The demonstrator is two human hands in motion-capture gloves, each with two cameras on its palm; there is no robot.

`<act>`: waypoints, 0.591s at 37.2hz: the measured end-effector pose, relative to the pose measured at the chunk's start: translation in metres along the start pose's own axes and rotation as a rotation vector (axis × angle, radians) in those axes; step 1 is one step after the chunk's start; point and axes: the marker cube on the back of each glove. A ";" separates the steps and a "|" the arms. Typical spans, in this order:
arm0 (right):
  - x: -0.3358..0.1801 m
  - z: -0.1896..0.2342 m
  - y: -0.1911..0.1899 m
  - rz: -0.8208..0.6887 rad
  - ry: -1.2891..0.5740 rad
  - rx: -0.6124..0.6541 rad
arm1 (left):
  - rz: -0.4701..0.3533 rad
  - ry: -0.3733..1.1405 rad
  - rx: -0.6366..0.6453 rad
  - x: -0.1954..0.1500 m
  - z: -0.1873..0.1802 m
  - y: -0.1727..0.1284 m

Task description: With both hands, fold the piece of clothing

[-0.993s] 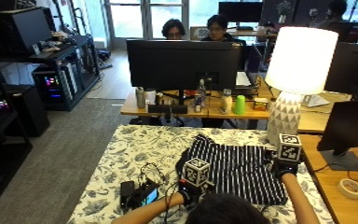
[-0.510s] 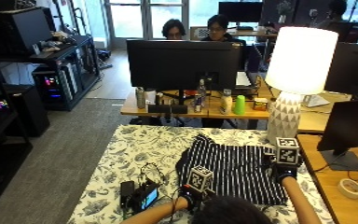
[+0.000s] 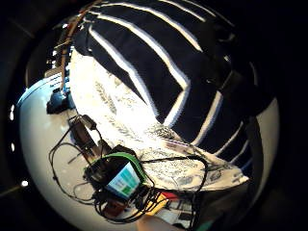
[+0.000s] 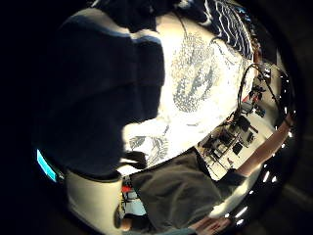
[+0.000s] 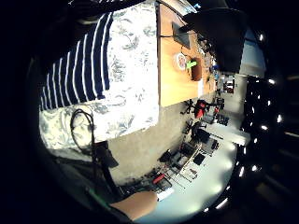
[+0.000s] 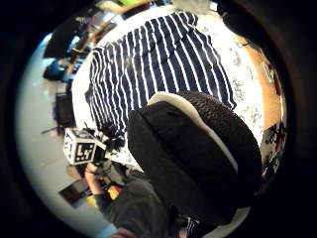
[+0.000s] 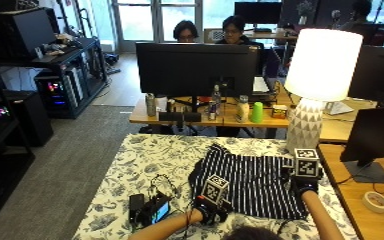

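The navy striped garment [image 7: 253,182] lies on the floral-covered worktop [image 7: 153,162] as the left hand [image 7: 208,210] has drawn back to its near hem, the right hand [image 7: 305,184] moving up its side, fingers' state unreadable, suggesting a fold beginning.

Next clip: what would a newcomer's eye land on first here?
A navy shirt with white stripes lies spread on the floral tablecloth. The left hand is at its near left edge, the right hand at its right edge. A big white lamp stands just beyond the table's far right corner.
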 end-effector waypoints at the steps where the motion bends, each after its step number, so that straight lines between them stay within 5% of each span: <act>1: 0.001 0.000 0.000 0.001 -0.002 0.001 | -0.027 -0.056 0.046 -0.005 -0.001 -0.005; 12: 0.013 0.001 0.010 0.020 0.005 -0.008 | -0.237 -0.342 0.244 -0.038 -0.020 -0.028; 22: 0.014 0.024 0.017 -0.044 0.035 -0.129 | -0.224 -0.282 0.220 -0.043 -0.029 -0.037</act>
